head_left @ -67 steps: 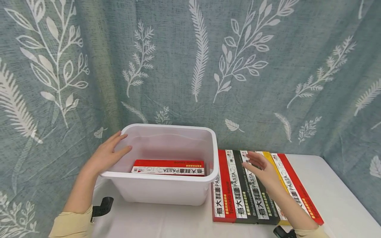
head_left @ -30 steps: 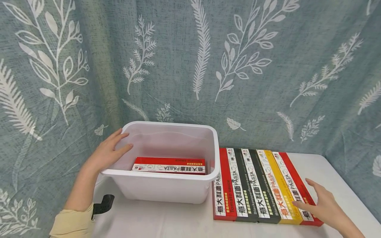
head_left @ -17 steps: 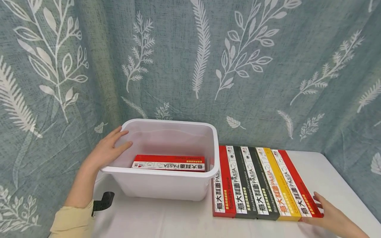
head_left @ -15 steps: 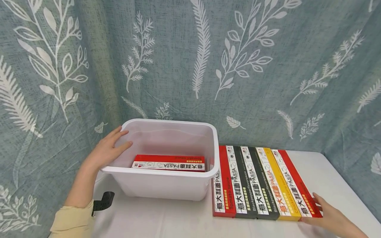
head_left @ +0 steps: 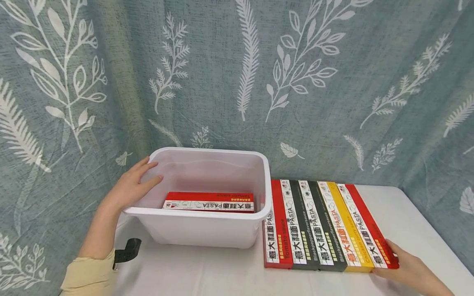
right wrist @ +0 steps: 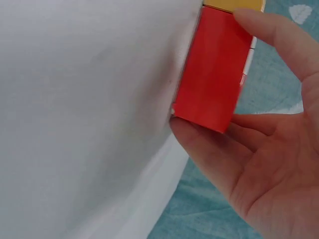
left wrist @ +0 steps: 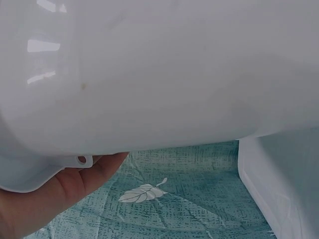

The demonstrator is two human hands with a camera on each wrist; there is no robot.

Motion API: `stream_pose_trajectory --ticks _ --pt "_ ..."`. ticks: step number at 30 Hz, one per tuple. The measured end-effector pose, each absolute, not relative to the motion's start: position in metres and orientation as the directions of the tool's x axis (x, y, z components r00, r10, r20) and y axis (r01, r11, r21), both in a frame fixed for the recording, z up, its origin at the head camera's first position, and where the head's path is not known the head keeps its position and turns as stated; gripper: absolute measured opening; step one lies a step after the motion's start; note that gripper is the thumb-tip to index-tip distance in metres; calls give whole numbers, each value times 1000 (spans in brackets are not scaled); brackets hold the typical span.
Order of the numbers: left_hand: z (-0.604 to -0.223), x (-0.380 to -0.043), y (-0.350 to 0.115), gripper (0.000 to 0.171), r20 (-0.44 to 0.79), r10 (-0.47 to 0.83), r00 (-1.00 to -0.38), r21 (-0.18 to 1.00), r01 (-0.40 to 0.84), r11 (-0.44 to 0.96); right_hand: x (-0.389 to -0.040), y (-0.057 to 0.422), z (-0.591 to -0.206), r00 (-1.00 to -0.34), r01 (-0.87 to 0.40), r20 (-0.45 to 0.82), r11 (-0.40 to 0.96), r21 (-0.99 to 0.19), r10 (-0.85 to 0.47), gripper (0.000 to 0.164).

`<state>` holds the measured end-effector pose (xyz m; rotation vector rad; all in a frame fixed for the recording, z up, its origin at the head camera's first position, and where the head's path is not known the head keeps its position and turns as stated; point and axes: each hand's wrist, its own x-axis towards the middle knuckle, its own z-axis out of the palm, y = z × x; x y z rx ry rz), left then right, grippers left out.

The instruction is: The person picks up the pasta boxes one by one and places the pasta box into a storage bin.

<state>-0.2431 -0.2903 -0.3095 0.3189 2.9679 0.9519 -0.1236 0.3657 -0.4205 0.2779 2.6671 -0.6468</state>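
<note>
My left hand [head_left: 131,187] rests on the left rim of a white plastic bin [head_left: 200,228], its fingers fairly straight. In the left wrist view that hand [left wrist: 65,191] shows beside the bin's rim, partly hidden by it. Inside the bin lies a red and white pasta box [head_left: 211,201]. To the right, my right hand [head_left: 411,267] holds the near end of the rightmost tomato sauce pasta box [head_left: 367,218]. In the right wrist view, the thumb and fingers pinch opposite sides of its red end.
Several pasta boxes lie side by side right of the bin: red, black pepper ones [head_left: 301,242] and a yellow chicken curry one [head_left: 349,230]. They stand on a white-covered table [head_left: 200,271]. A patterned green curtain [head_left: 222,82] hangs behind.
My right hand has moved from above the boxes to the right and down, and now grips the end of the rightmost pasta box. The left hand has stayed on the bin's rim.
</note>
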Motion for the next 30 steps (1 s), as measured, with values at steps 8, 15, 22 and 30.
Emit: stream_pose_trajectory --ticks 8,15,22,30 --pt "-311 -242 -291 69 69 198 -978 574 202 794 -121 365 -427 -937 226 -340 890 -395 87 111" --pt "-312 -241 -291 68 75 198 -977 573 205 794 -121 361 -430 -955 194 -285 907 -373 87 105" --pt "-315 -240 -291 68 82 202 -976 570 212 794 -120 358 -432 -958 212 -260 910 -357 122 105" --pt "-315 -238 -291 68 94 206 -974 567 222 793 -117 358 -431 -922 343 -312 858 -382 230 120"
